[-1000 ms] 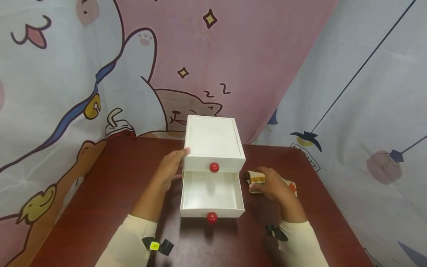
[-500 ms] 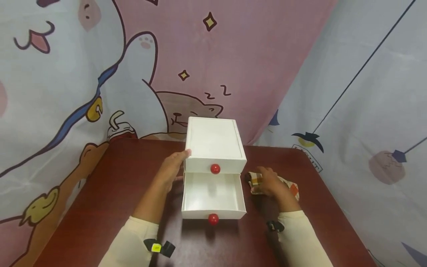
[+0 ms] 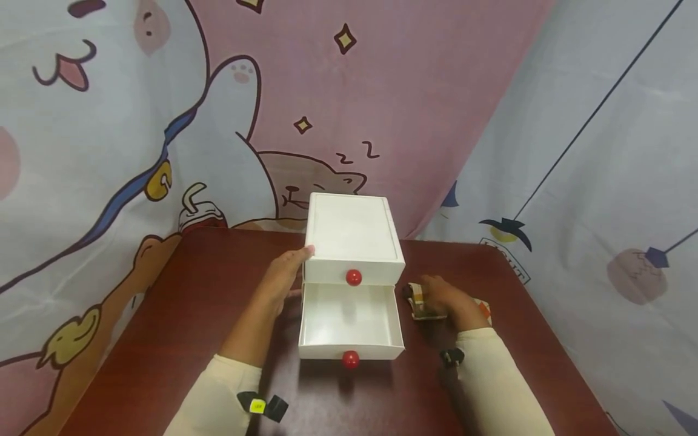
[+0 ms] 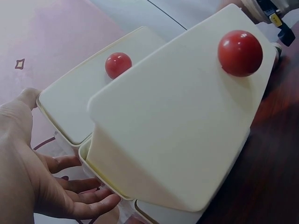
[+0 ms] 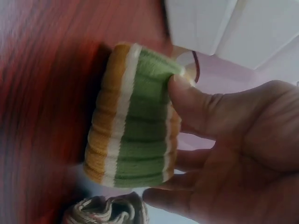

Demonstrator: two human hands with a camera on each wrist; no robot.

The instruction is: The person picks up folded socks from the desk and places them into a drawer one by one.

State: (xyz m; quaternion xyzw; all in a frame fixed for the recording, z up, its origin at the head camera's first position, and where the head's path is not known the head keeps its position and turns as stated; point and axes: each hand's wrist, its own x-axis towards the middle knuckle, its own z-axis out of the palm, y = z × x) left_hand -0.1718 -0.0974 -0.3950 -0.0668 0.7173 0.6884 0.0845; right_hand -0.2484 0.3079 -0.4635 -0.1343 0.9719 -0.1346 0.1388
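Observation:
A white drawer cabinet [image 3: 353, 227] stands mid-table, one drawer [image 3: 322, 351] pulled out below the top one. Only bare white floor shows inside that drawer. My left hand [image 3: 280, 278] lies along the cabinet's left side. Its thumb rests on the upper edge, and the loosely bent fingers are beside the drawers in the left wrist view. Right of the cabinet, my right hand [image 3: 443, 295] pinches a ribbed knit sock cuff [image 5: 145, 116] striped orange, white and green. The thumb lies on its near face; the fingertips are partly hidden behind it.
A brown and cream folded knit piece [image 5: 107, 212] lies near the cuff. Red round knobs [image 3: 354, 277] stick out from the drawer fronts. The dark red tabletop [image 3: 218, 266] ends at a cartoon-printed cloth backdrop [image 3: 414, 91].
My right hand has shifted slightly over the knit sock, and its green stripe now shows below the fingers. The left hand stays at the cabinet; the head view has tilted slightly.

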